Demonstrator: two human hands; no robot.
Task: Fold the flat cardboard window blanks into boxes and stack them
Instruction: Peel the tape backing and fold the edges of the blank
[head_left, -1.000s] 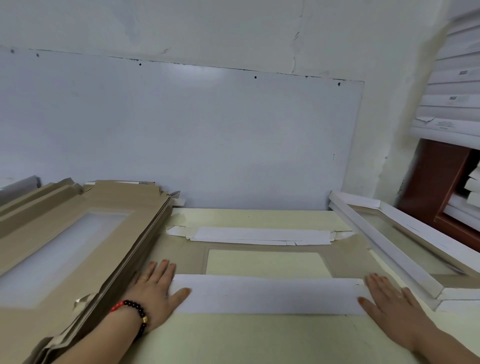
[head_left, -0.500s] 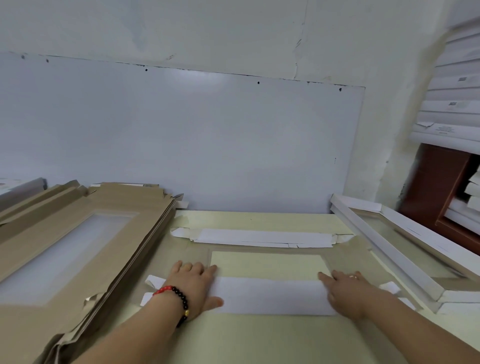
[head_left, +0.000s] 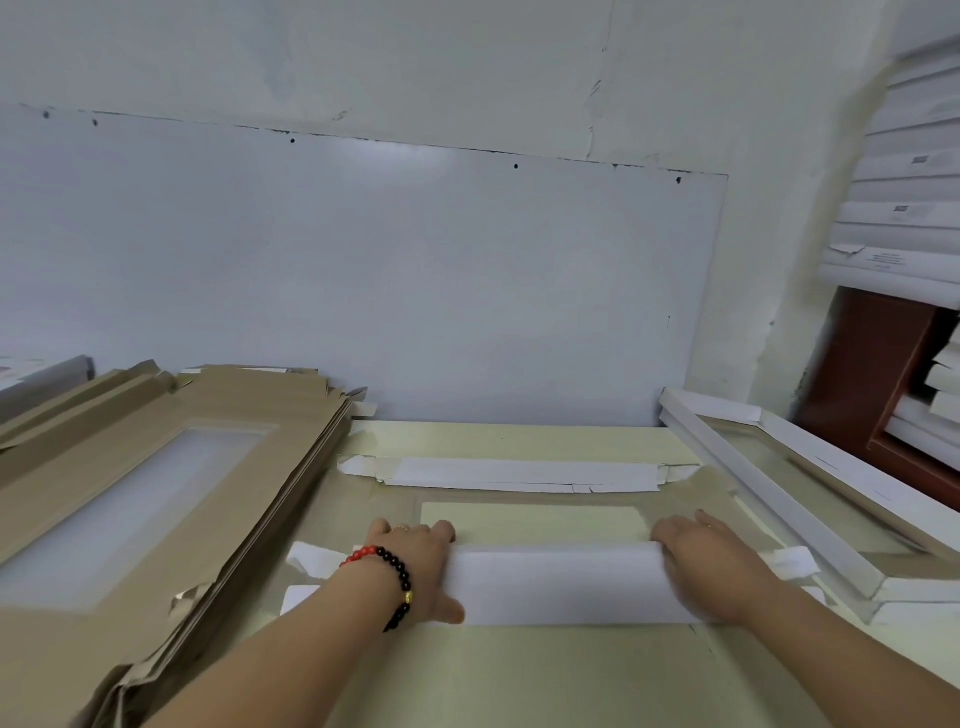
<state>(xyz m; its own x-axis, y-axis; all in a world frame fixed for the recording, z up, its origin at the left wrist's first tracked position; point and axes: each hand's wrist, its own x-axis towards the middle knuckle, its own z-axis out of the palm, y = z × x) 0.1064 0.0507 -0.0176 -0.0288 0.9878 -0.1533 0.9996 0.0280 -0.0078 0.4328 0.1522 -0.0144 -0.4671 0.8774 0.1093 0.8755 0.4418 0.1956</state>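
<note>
A flat cardboard window blank (head_left: 691, 493) lies brown side up on the table in front of me, its cut-out window (head_left: 535, 522) showing the tabletop. Its far white flap (head_left: 519, 474) is folded over. The near white flap (head_left: 556, 584) stands raised along its crease. My left hand (head_left: 415, 564), with a red and black bead bracelet, grips the flap's left end, fingers over the top edge and thumb in front. My right hand (head_left: 714, 566) holds the right end the same way. Small white end tabs (head_left: 792, 561) stick out at both sides.
A tall slanted stack of flat brown blanks (head_left: 156, 467) fills the left side. A folded white window box (head_left: 779, 483) sits at the right. White boxes are piled on a brown shelf (head_left: 883, 364) at far right. A white board (head_left: 363, 286) leans behind the table (head_left: 519, 686).
Both hands slid inward from the outer ends of the near flap. They went from pressing it flat to gripping it, and the flap has lifted up from the blank.
</note>
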